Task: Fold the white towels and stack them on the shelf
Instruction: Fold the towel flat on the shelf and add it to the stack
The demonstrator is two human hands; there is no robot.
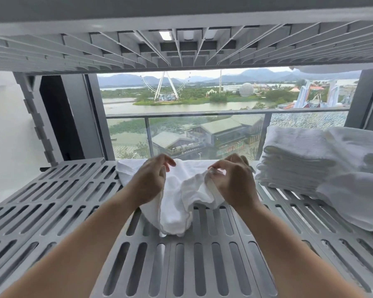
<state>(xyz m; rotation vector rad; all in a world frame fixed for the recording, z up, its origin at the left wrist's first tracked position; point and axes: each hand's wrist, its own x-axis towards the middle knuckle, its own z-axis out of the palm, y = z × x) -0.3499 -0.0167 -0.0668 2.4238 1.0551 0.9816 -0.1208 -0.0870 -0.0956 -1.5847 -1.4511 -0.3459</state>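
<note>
Towel (174, 207) is found crumpled at frame centre on the slotted shelf (52, 201). Its edge is pinched by the right hand (233, 181), presumably to be spread for folding; the left hand (149, 179) is curled over it, grip not determinable. Folded stack (293, 160) is kept centre right.

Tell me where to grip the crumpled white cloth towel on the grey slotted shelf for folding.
Probably the raised folds near its far side, pinched from above at two spread points. The crumpled white cloth towel lies bunched, no corner showing; the right hand pinches one such fold; lifting should open it.
</note>
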